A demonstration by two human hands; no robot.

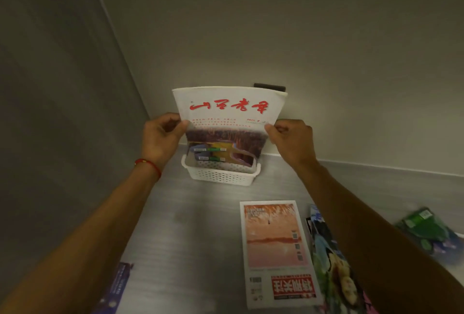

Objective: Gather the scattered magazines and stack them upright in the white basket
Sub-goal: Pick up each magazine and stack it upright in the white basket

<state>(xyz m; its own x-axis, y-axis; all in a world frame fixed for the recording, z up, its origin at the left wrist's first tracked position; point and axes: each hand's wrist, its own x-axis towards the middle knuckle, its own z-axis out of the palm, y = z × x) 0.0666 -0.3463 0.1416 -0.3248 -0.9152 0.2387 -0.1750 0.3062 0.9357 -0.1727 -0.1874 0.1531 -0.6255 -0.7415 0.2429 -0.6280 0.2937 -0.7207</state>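
Grey metal counter (195,233) fills the lower half of the frame and meets a pale wall (326,50) above it.

Magazine with red title (227,117), centre of frame: held upright, its lower edge down inside the white basket (221,175). Its top stands well above the basket rim. Another colourful cover (218,154) stands in the basket in front of it.

Pink-cover magazine (275,248), lower centre-right: flat on the counter, well apart from the basket.

Floral-cover magazine (331,263), just right of the pink one: flat, partly hidden by the right forearm.

Green-cover magazine (426,230), right edge of frame: flat, blurred.

Purple-cover magazine (115,288), lower left: at the counter's edge, only partly in view.

White basket: perforated, sits on the counter close to the wall.

Left hand (160,138): closed on the left edge of the upright magazine, thumb on the cover. Red cord (148,164) on the wrist.

Right hand (291,140): pinching the right edge of the same magazine.
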